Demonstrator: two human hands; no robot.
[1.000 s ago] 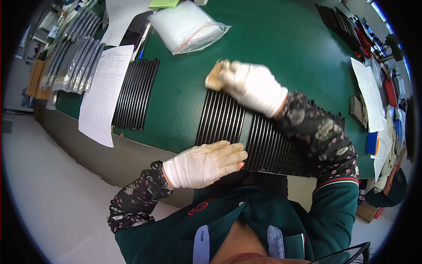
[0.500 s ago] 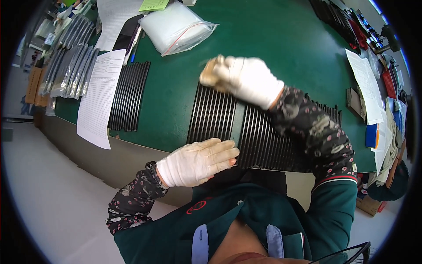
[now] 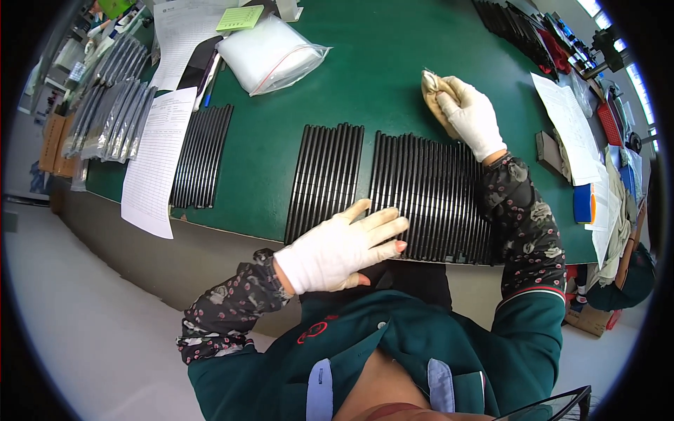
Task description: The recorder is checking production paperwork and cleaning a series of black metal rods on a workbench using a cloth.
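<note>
The person's left hand (image 3: 342, 247), in a white glove, lay flat with its fingers spread open on the near end of a wide row of black rods (image 3: 432, 196), gripping nothing. That row sat side by side at the near edge of the green table (image 3: 365, 77), directly in front of the person. Just to its left, parted by a thin strip of bare green, lay a narrower row of black rods (image 3: 326, 179).

The right hand (image 3: 469, 116), also gloved in white, was at the far right end of the wide row, its fingers curled tight around a crumpled tan cloth (image 3: 432, 90) that rested on the table just beyond the rod ends.

Farther left lay a third batch of black rods (image 3: 203, 156), with a printed sheet (image 3: 158, 160) beside it, hanging over the table edge. Past that sheet were clear bags of grey rods (image 3: 105, 119), fanned out near the left edge; how many each bag held I could not tell. At the far side sat a sealed clear plastic bag (image 3: 270, 55) stuffed with white material, and a small green note (image 3: 240, 17) lay behind it on more paper. Other paper sheets (image 3: 565, 126) lay on the right.
</note>
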